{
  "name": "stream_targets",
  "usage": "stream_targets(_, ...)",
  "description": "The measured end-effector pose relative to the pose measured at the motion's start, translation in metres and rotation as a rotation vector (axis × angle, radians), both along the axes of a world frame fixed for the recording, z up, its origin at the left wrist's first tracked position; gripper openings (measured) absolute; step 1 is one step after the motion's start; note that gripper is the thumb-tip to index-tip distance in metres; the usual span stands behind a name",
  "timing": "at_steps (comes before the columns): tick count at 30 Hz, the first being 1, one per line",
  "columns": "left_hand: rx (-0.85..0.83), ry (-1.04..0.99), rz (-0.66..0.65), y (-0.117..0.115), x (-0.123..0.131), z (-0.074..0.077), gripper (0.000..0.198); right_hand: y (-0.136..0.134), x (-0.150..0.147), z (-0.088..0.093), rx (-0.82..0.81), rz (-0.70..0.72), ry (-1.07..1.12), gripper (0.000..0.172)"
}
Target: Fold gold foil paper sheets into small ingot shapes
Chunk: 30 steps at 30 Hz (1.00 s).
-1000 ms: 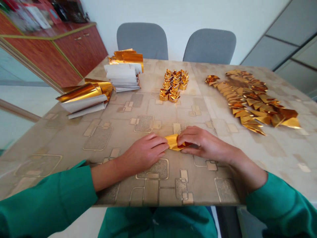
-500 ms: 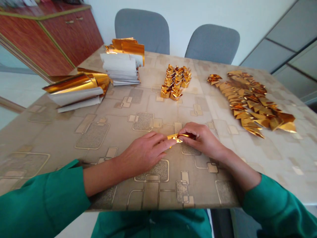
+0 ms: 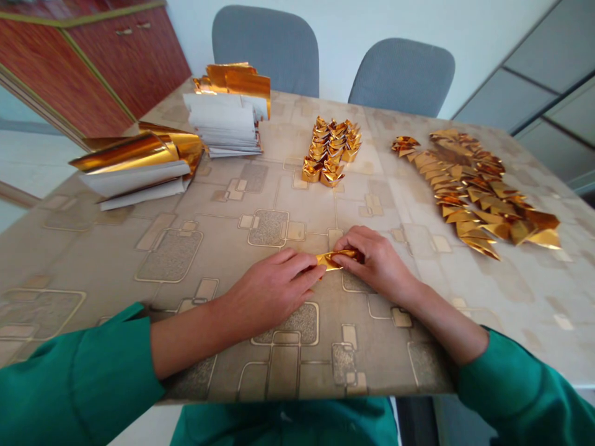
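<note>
Between my hands, low over the patterned tabletop, is a narrow folded piece of gold foil paper (image 3: 329, 261). My left hand (image 3: 281, 282) grips its left end, fingers closed over it. On the other end, my right hand (image 3: 369, 255) pinches the foil between thumb and fingers. Parts of the paper are hidden under the fingers of both hands. Beyond them stands a cluster of folded gold paper pieces (image 3: 331, 152) in tight rows. To the right lies a larger spread of pointed gold foil pieces (image 3: 478, 192).
At the back left is a stack of white-backed gold sheets (image 3: 225, 124). Beside it lie loosely folded gold sheets (image 3: 139, 167). Two grey chairs (image 3: 264, 49) stand behind the patterned table (image 3: 214, 210). A red-brown cabinet (image 3: 130, 68) is at the far left.
My left fingers have drawn back slightly to the left, showing more of the foil strip. The bright crumpled bit between my hands now looks flatter. The view has shifted a little.
</note>
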<state>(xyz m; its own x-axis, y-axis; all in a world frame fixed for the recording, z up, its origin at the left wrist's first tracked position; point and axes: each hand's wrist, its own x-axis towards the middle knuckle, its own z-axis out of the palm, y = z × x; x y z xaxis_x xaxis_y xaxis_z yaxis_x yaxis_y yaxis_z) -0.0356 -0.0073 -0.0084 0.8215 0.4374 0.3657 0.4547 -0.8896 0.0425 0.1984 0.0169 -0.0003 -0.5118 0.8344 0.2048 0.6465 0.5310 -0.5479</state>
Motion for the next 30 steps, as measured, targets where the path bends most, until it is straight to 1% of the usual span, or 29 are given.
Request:
stream_targets(6,0.015,0.028,0.012,0.0,0.002,0.002,0.027,0.0,-0.001,-0.001,-0.016,-0.013,-0.045,0.009)
stream_targets(10,0.043,0.074,-0.008,-0.001,0.001,0.001,0.027,-0.001,0.0,-0.003,0.029,-0.037,-0.119,0.009)
stream_targets(13,0.054,0.134,-0.036,-0.001,0.0,-0.002,0.03,-0.002,0.0,-0.003,0.075,-0.071,-0.157,0.012)
stream_targets(16,0.043,0.17,-0.032,-0.001,0.0,-0.006,0.032,-0.002,-0.001,-0.002,0.111,-0.09,-0.177,0.012)
stream_targets(19,0.018,0.186,-0.036,-0.001,0.001,-0.007,0.033,-0.003,-0.002,-0.001,0.119,-0.065,-0.195,0.012)
stream_targets(22,-0.015,0.186,-0.048,0.001,0.001,-0.006,0.033,-0.004,-0.003,0.0,0.13,-0.038,-0.234,0.015)
stream_targets(24,-0.042,0.179,-0.041,0.001,0.001,-0.005,0.033,-0.005,-0.003,0.001,0.168,-0.046,-0.262,0.019)
stream_targets(27,-0.065,0.179,-0.023,0.001,0.001,-0.003,0.038,-0.008,-0.003,0.001,0.271,-0.083,-0.285,0.023)
stream_targets(30,-0.055,0.189,-0.028,0.001,0.001,-0.004,0.043,-0.015,-0.004,0.002,0.336,-0.037,-0.345,0.02)
